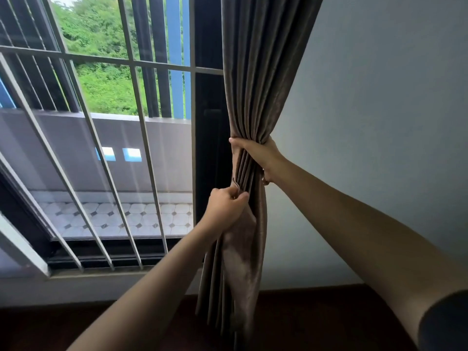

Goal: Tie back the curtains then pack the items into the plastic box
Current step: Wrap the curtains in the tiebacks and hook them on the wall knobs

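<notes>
**Curtain gathered, tie-back being brought round**

Nearest, the end of what appears to be a tie-back band (240, 249) is gripped in the curled fingers of the left hand (228, 205). Its small loop (236, 185) is pinched at the top, and the rest hangs against the folds. Just above, the curtain (258, 72) is clasped into a tight bunch by the right hand (255, 154), fingers wrapped behind, beside the pale wall (379, 97). Tying back is judged to be the step in hand. Next, the band would need to be carried round the bunch and its loop fastened; no hook can be seen. Beyond, window bars (83, 115) and a tiled balcony (126, 216) are seen. The plastic box is not in view.
</notes>
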The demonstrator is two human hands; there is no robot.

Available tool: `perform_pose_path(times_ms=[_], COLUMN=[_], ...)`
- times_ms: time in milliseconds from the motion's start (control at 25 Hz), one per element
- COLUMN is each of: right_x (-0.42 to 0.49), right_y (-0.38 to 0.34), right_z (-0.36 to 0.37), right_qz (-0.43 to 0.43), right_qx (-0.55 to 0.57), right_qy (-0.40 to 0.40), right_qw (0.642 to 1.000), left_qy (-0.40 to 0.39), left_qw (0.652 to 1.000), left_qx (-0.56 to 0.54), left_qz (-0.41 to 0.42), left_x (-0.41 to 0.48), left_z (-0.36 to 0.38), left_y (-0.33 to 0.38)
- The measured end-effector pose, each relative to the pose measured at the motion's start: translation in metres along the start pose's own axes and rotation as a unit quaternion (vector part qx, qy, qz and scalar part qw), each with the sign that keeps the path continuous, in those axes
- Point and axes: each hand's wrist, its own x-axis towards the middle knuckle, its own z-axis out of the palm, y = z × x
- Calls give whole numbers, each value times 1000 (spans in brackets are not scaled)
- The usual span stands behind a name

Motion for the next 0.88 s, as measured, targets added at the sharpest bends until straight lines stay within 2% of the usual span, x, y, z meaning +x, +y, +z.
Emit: perform_pose_path(times_ms=[160,320,440,520,600,760,880], right_x=[0,2,3,0,0,-2,-1], right_y=[-5,-12,-11,-11,-10,-13,-11], right_z=[-7,-21,-22,-22,-22,-23,-22], right_qz=[2,2,5,4,5,6,0], right_qx=[-26,-52,-47,-33,-20,-4,2], right_qy=[-49,-119,-117,-120,-127,-131,-139], right_qw=[998,992,992,992,992,991,990], left_qy=[-1,-4,8,57,111,137,190], left_qw=[1000,995,996,987,980,978,977], left_qx=[-6,-104,-15,22,8,5,-63], left_qz=[3,9,91,150,168,156,67], left_x=[3,12,20,19,17,19,22], left_z=[25,27,36,48,56,63,63], left_y=[-1,-6,-18,-25,-28,-26,-15])
